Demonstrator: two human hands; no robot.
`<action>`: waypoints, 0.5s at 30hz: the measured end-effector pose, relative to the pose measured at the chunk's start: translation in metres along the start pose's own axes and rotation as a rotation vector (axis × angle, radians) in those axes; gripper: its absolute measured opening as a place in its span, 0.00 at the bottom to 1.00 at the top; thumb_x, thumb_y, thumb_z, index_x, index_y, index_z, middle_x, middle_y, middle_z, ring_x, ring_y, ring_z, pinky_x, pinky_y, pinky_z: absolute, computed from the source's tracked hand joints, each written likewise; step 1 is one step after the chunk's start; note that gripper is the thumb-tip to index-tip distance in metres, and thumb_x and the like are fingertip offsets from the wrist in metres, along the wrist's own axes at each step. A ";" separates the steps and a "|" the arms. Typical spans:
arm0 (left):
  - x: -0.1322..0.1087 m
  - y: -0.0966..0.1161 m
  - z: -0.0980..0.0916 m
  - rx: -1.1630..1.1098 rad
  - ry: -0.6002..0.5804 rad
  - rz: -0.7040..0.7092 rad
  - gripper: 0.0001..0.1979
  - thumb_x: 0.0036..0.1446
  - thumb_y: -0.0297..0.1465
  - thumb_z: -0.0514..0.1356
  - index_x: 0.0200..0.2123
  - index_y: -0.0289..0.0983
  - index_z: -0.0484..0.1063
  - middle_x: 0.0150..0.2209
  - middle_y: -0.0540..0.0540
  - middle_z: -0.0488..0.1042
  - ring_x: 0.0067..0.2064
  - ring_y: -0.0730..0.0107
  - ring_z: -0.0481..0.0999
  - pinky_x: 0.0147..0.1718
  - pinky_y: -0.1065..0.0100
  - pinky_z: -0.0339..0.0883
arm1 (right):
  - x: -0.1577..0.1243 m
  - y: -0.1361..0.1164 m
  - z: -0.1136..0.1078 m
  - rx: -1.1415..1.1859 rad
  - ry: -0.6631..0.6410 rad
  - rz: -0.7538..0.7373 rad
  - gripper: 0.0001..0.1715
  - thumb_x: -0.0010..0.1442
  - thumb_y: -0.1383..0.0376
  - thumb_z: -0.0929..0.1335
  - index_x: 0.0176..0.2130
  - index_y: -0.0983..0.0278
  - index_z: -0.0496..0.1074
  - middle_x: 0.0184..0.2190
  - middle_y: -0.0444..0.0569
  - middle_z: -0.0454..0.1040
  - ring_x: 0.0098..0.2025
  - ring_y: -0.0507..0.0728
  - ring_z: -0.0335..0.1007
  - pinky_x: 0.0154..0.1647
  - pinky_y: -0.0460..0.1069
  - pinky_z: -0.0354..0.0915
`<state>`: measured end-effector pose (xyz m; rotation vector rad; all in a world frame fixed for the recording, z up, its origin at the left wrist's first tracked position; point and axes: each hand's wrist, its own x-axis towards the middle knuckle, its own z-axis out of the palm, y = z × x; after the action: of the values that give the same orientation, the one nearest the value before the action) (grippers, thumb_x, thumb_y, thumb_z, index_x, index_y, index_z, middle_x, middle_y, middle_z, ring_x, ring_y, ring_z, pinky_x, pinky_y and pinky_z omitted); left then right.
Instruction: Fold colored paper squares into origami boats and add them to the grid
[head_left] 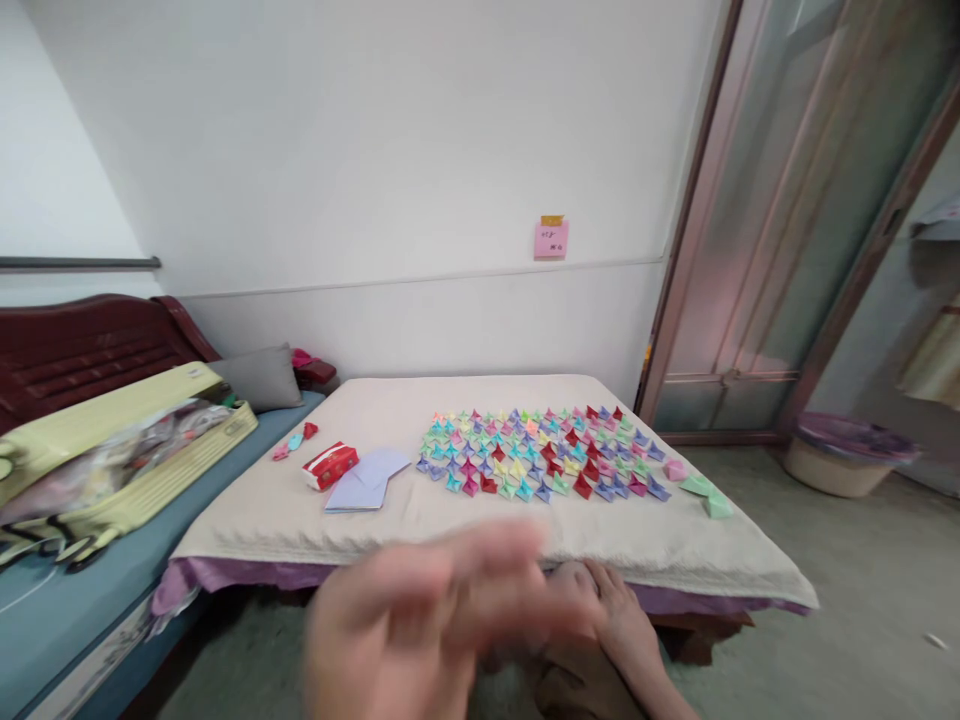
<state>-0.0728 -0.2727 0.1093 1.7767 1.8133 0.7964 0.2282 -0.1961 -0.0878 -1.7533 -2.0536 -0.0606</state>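
Observation:
My left hand (420, 620) is raised close to the camera, its fingers pointing right and smeared by motion. I see nothing in it, but cannot tell how closed the fingers are. Lower right, my right hand (619, 610) lies with fingers stretched out over my knee, by the front edge of the bed (465, 525). Beyond both hands, many small folded paper pieces (540, 455) in blue, green, pink, red and yellow stand in rows on the cream cover. Left of them lie lilac paper sheets (367, 480) beside a red packet (330, 467).
Green folded paper (709, 495) and a pink piece (675, 469) lie at the right. Several small pieces (295, 441) sit far left. A yellow suitcase (135, 450) lies open on a blue bed. A lined bin (840, 460) stands by the door; a pink note (551, 240) hangs on the wall.

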 end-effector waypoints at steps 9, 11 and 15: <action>0.032 -0.062 0.024 0.252 -0.002 -0.063 0.19 0.55 0.28 0.57 0.50 0.32 0.72 0.57 0.32 0.69 0.60 0.45 0.64 0.60 0.51 0.52 | -0.001 0.012 0.008 -0.129 -0.112 -0.155 0.28 0.56 0.80 0.62 0.48 0.62 0.79 0.56 0.58 0.75 0.56 0.70 0.71 0.49 0.58 0.69; 0.031 -0.091 0.030 0.294 -0.026 -0.125 0.19 0.54 0.27 0.56 0.49 0.34 0.73 0.53 0.35 0.72 0.58 0.45 0.66 0.58 0.50 0.54 | -0.001 0.017 0.013 -0.180 -0.128 -0.200 0.29 0.56 0.80 0.61 0.50 0.62 0.79 0.57 0.59 0.74 0.56 0.71 0.70 0.48 0.59 0.71; 0.036 -0.125 0.032 0.290 -0.079 -0.153 0.22 0.54 0.32 0.57 0.52 0.38 0.72 0.54 0.40 0.72 0.57 0.53 0.67 0.56 0.61 0.57 | 0.000 0.029 0.026 -0.213 -0.138 -0.258 0.31 0.57 0.78 0.58 0.50 0.64 0.79 0.56 0.61 0.74 0.56 0.71 0.71 0.47 0.61 0.72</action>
<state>-0.1418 -0.2331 0.0019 1.7847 2.0646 0.4152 0.2482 -0.1827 -0.1181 -1.6389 -2.4441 -0.2510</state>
